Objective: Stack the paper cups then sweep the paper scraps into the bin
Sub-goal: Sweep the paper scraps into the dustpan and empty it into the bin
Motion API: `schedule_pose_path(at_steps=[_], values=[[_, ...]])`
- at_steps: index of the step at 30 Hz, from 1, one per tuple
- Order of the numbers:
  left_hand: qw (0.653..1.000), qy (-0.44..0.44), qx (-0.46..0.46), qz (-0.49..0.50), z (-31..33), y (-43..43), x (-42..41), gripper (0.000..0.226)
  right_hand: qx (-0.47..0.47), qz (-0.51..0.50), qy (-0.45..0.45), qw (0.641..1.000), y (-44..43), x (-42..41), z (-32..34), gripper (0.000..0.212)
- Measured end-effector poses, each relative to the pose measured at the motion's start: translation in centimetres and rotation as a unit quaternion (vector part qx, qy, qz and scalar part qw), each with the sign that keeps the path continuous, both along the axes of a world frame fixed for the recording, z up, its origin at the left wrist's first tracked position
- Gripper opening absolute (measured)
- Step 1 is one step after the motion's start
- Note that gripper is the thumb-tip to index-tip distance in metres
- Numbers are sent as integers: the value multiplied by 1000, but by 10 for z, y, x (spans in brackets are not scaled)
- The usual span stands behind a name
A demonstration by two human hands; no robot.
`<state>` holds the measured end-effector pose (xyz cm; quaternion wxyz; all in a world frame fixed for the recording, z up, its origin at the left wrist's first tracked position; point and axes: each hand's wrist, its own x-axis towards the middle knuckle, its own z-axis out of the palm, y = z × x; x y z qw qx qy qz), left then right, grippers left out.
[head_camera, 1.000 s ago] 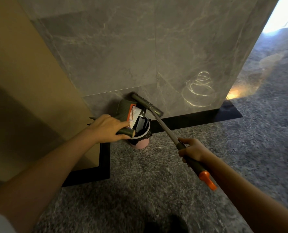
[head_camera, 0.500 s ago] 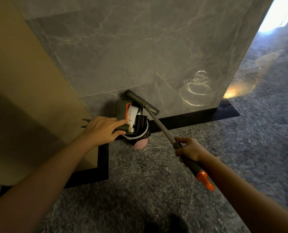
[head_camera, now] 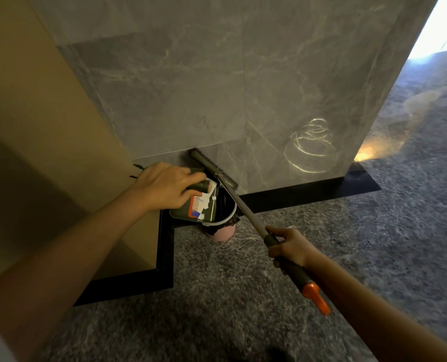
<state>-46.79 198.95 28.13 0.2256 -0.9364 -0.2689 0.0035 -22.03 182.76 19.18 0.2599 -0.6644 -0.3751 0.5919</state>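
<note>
On speckled grey floor (head_camera: 217,296), marble wall (head_camera: 217,87), black skirting (head_camera: 308,190), bin (head_camera: 221,233), dustpan (head_camera: 180,213), broom (head_camera: 246,212)

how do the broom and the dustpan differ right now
The broom is long and thin, with a grey pole; the dustpan is short, wide and green. The right hand grips the broom, the left hand the dustpan. The dustpan tilts over the bin with paper scraps in it; the broom's head is by the wall. Both have orange parts.
</note>
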Motion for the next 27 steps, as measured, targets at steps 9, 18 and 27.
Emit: schedule_pose_path(at_steps=[9, 18, 27], values=[[998, 30, 34, -51, 17, 11, 15, 41, 13, -17, 29, 999, 0, -1, -10, 72], [999, 3, 20, -26, 9, 17, 26, 47, 11, -33, 40, 999, 0, 5, -17, 73], [997, -31, -23, -71, -14, -12, 10, 42, 11, -36, 63, 997, 1, 9, -22, 76]])
